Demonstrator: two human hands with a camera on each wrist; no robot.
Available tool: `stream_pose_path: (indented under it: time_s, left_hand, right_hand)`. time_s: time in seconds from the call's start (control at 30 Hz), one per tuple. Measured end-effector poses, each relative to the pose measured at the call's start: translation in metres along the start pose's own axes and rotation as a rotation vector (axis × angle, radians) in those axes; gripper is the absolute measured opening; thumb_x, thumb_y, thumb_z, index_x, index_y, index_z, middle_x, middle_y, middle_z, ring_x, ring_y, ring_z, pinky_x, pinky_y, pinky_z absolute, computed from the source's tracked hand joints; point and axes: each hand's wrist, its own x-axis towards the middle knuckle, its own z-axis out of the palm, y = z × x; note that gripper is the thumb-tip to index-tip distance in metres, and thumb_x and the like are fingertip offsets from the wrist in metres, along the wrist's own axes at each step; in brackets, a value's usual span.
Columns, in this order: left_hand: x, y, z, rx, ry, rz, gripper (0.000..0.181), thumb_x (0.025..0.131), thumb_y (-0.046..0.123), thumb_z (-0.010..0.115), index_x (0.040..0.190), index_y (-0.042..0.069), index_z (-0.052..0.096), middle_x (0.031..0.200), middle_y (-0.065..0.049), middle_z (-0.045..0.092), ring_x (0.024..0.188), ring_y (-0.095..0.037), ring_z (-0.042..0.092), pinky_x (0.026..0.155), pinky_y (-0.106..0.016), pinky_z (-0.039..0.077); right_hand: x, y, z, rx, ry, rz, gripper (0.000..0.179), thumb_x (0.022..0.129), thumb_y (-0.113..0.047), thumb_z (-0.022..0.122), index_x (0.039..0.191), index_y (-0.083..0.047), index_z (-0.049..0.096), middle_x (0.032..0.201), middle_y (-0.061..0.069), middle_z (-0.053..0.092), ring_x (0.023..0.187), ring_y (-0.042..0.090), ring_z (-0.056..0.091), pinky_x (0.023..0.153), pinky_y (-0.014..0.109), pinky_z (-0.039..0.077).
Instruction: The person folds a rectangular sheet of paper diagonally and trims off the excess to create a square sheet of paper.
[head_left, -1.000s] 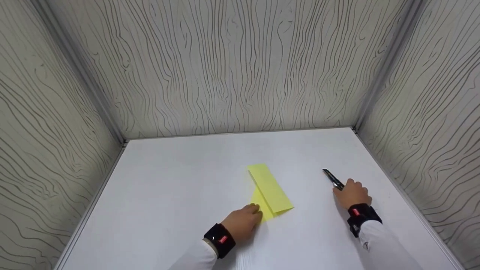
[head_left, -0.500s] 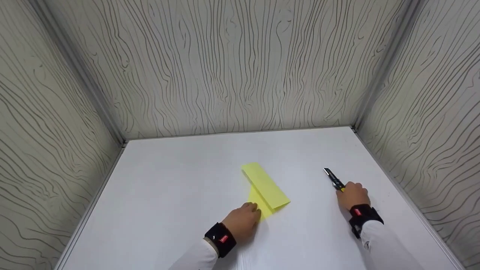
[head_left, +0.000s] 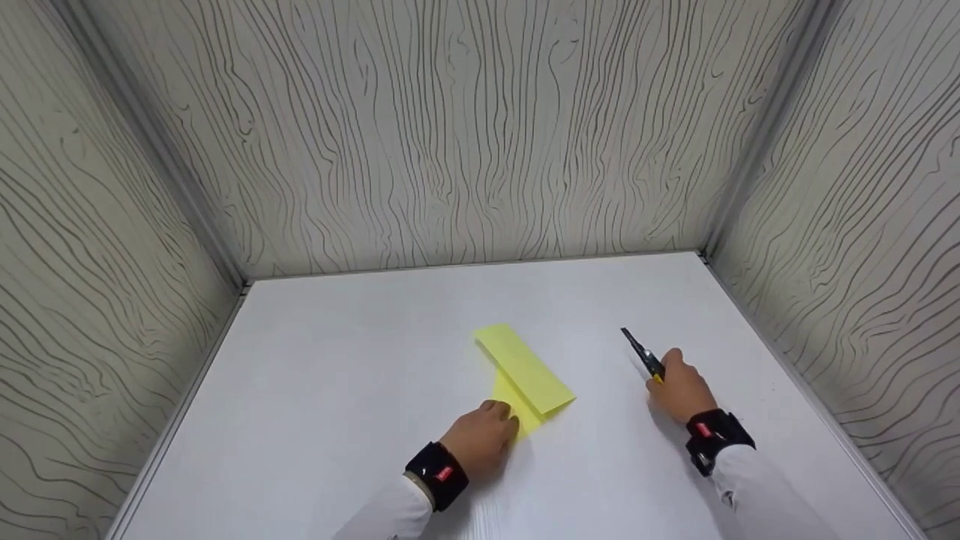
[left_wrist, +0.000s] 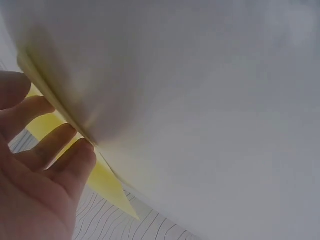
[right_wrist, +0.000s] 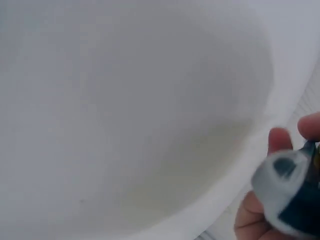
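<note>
A folded sheet of yellow paper (head_left: 526, 373) lies on the white table, its broad flap slanting over a smaller lower part. My left hand (head_left: 480, 435) rests on the lower left corner of the sheet. In the left wrist view, the fingertips (left_wrist: 82, 147) touch the paper's near edge, not curled round it. My right hand (head_left: 682, 388) grips a black and yellow utility knife (head_left: 643, 355), its tip pointing away and to the left, apart from the paper. The right wrist view shows the blurred rear end of the knife (right_wrist: 282, 192) between the fingers and thumb.
The white tabletop (head_left: 337, 375) extends around both hands. Wood-grain patterned panels (head_left: 450, 135) enclose it at the back and on both sides, with grey metal posts (head_left: 169, 157) at the corners. Both wrists carry black straps (head_left: 437, 476).
The yellow paper has shifted a little to the left under my nearly still left hand. My right hand has turned and moved slightly left, swinging the knife tip left.
</note>
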Motion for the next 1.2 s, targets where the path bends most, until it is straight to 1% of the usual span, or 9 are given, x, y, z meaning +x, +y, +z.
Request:
stream_pose_path:
  time_s: [0.2,0.33,0.47,0.63,0.73,0.8,1.0,1.1,1.2]
  left_hand:
    - [-0.002,-0.004,0.009,-0.048,0.005,-0.021,0.025,0.104,0.015,0.064,0.127,0.015,0.074,0.137,-0.016,0.067,0.133,-0.036,0.067,0.1,-0.045,0.064]
    - [-0.002,-0.004,0.006,-0.027,0.005,-0.017,0.026,0.104,0.015,0.064,0.128,0.015,0.073,0.137,-0.017,0.068,0.134,-0.036,0.067,0.1,-0.044,0.064]
    - [-0.003,-0.002,-0.003,-0.023,-0.009,-0.015,0.028,0.103,0.015,0.064,0.13,0.014,0.073,0.136,-0.018,0.068,0.133,-0.036,0.067,0.098,-0.044,0.065]
    - [-0.003,-0.001,-0.008,-0.06,-0.031,-0.027,0.027,0.105,0.016,0.062,0.13,0.015,0.073,0.135,-0.018,0.068,0.133,-0.037,0.067,0.099,-0.046,0.064]
    - [-0.003,-0.002,-0.006,-0.069,-0.039,-0.033,0.026,0.107,0.018,0.061,0.13,0.016,0.072,0.136,-0.018,0.067,0.133,-0.036,0.066,0.099,-0.046,0.064]
    - [-0.003,-0.003,-0.004,-0.068,-0.031,-0.029,0.025,0.107,0.019,0.061,0.129,0.016,0.072,0.135,-0.017,0.068,0.133,-0.036,0.066,0.098,-0.046,0.064]
    - [-0.003,-0.005,0.0,-0.045,0.012,-0.009,0.02,0.104,0.017,0.063,0.122,0.016,0.072,0.127,-0.013,0.068,0.126,-0.032,0.068,0.091,-0.043,0.066]
    - [-0.003,-0.005,0.0,-0.047,-0.004,-0.013,0.021,0.104,0.016,0.063,0.124,0.016,0.072,0.13,-0.014,0.068,0.128,-0.032,0.067,0.094,-0.043,0.065]
    - [-0.004,-0.005,-0.001,-0.05,-0.028,-0.022,0.025,0.105,0.017,0.062,0.129,0.016,0.071,0.136,-0.016,0.067,0.133,-0.034,0.066,0.098,-0.044,0.064]
  right_hand:
    - [-0.012,-0.023,0.011,-0.062,-0.075,-0.1,0.028,0.103,-0.006,0.059,0.125,0.006,0.047,0.088,0.015,0.068,0.07,0.024,0.061,0.061,0.036,0.049]
    - [-0.02,-0.034,0.018,-0.08,-0.068,-0.174,0.014,0.103,-0.004,0.06,0.115,0.001,0.057,0.078,0.007,0.062,0.064,0.02,0.057,0.058,0.034,0.045]
    - [-0.028,-0.043,0.026,-0.055,-0.084,-0.208,0.004,0.105,-0.008,0.064,0.106,-0.004,0.062,0.074,0.001,0.056,0.064,0.017,0.054,0.06,0.031,0.043]
    - [-0.035,-0.048,0.036,0.006,-0.188,-0.192,0.021,0.111,-0.029,0.062,0.098,-0.013,0.061,0.074,-0.002,0.051,0.068,0.014,0.051,0.062,0.028,0.041]
    - [-0.04,-0.049,0.04,-0.04,-0.24,-0.215,0.027,0.113,-0.041,0.057,0.1,-0.018,0.06,0.074,-0.004,0.05,0.068,0.013,0.049,0.062,0.027,0.038]
    - [-0.045,-0.05,0.043,-0.088,-0.259,-0.269,0.028,0.113,-0.045,0.055,0.101,-0.019,0.06,0.075,-0.005,0.049,0.068,0.012,0.048,0.063,0.028,0.037]
    - [-0.055,-0.052,0.052,-0.181,-0.241,-0.457,0.026,0.11,-0.047,0.061,0.1,-0.023,0.059,0.072,-0.012,0.043,0.065,0.005,0.044,0.062,0.026,0.036]
    - [-0.057,-0.052,0.057,-0.215,-0.234,-0.487,0.027,0.108,-0.049,0.064,0.101,-0.024,0.059,0.072,-0.013,0.042,0.065,0.004,0.043,0.061,0.026,0.036]
    - [-0.056,-0.053,0.06,-0.238,-0.24,-0.48,0.028,0.106,-0.049,0.066,0.102,-0.023,0.059,0.073,-0.012,0.045,0.066,0.006,0.044,0.061,0.027,0.036]
